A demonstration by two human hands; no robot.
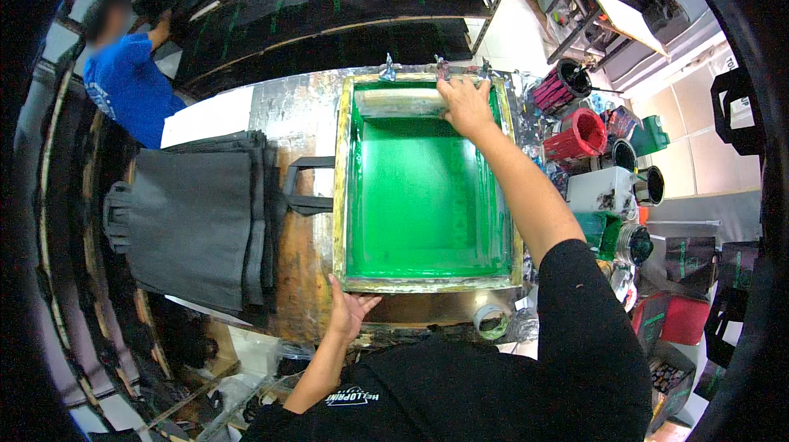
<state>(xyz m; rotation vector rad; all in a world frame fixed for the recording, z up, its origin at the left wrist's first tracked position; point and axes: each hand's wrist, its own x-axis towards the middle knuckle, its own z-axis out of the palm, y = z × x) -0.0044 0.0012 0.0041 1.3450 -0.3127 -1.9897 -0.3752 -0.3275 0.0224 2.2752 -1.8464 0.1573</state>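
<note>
A wooden screen-printing frame (339,204) lies over the table, its mesh covered in green ink (423,195). At its far end, my right hand (468,107) is closed on the right part of a wide squeegee (399,103), which rests across the inside of the frame. My left hand (349,310) holds the near left corner of the frame, thumb up along the side and fingers along the near edge. From under the frame's left side sticks out a dark bag handle (308,163); the rest of that bag is hidden. Clamps (389,69) stand along the frame's far edge.
A stack of dark fabric bags (193,212) lies left on the stained table (300,278). Ink pots, among them a red bucket (575,135), crowd the right side. A tape roll (491,323) is near the front edge. Far left, a person in blue (131,85) stands by racks (329,6).
</note>
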